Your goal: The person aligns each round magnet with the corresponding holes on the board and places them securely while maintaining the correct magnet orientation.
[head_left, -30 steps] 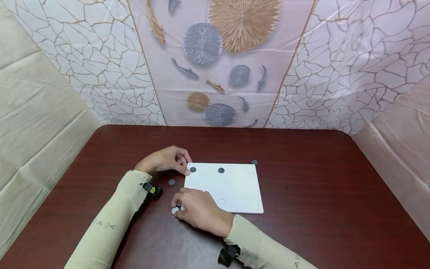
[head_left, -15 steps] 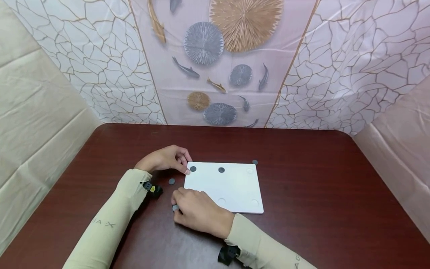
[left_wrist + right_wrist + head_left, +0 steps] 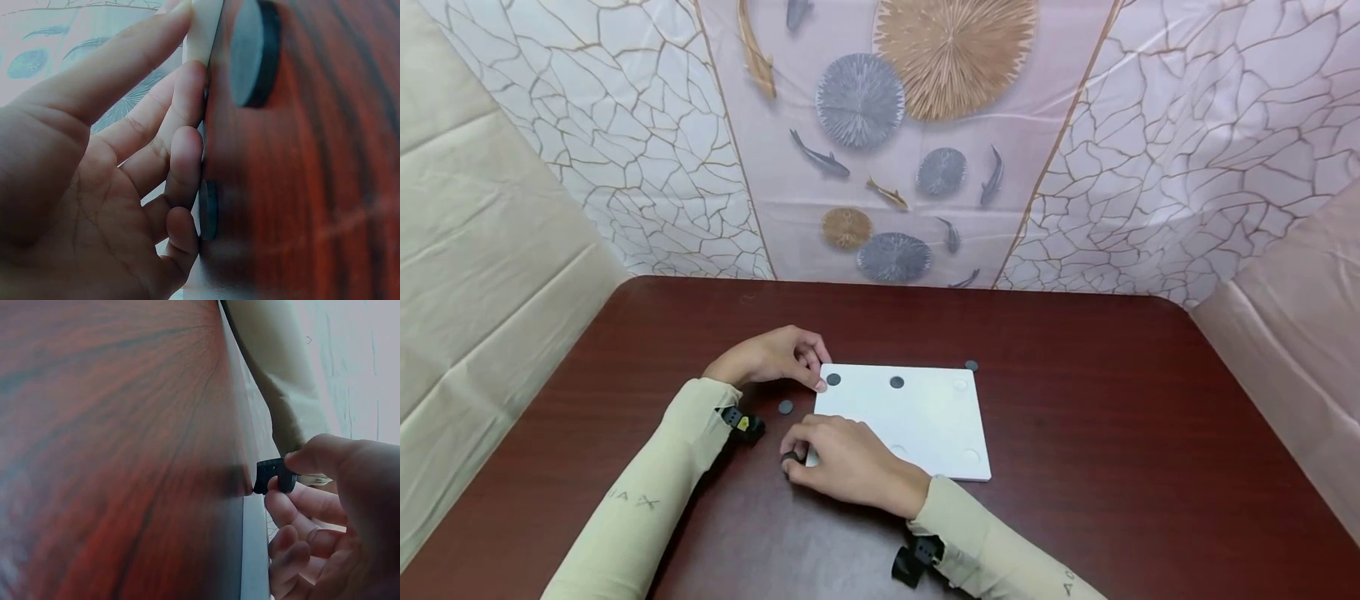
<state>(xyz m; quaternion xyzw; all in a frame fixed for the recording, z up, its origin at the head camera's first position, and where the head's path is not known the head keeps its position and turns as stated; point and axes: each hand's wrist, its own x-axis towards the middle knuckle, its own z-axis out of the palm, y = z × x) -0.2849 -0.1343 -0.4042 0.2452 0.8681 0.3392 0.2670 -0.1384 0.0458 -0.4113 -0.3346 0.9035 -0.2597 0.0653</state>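
Note:
A white rectangular board (image 3: 887,425) lies on the table, with two dark round discs along its far edge, a left one (image 3: 833,379) and a middle one (image 3: 897,382). Shallow round recesses show at its other corners and near edge. My left hand (image 3: 782,357) holds the board's far left corner, thumb on top and fingers curled beside the edge. At the near left corner my right hand (image 3: 853,467) pinches another dark disc (image 3: 287,480) between thumb and fingertips, tilted on its edge. That hand hides the board corner beneath it.
One loose disc (image 3: 786,407) lies on the table left of the board, large in the left wrist view. Another disc (image 3: 972,365) sits just past the far right corner. A patterned cloth (image 3: 880,167) hangs behind the table's far edge.
The disc by my right hand lay with its pale face up; my fingers have picked it up and turned it on edge, its dark side showing. My left hand keeps its place.

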